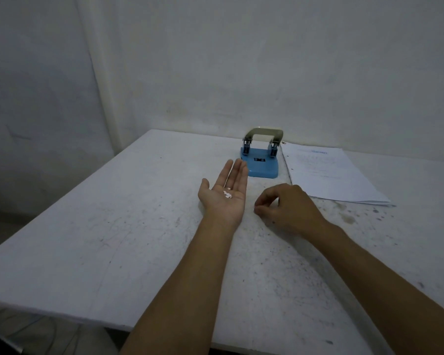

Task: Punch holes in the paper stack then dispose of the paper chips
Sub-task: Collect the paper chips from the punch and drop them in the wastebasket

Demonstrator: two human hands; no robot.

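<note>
My left hand (224,192) lies palm up on the white table (113,226), fingers flat and together, with several small white paper chips (227,193) resting in the palm. My right hand (283,203) hovers just to its right, thumb and fingers pinched together close to the tabletop; whether a chip is between them is too small to tell. A blue hole punch (260,160) with a beige lever stands behind my left fingertips. The white paper stack (328,175) lies to the right of the punch.
A pale wall rises right behind the punch and paper. The table's left edge drops to a dark floor, and its near edge runs below my forearms. Dark stains mark the tabletop at the right.
</note>
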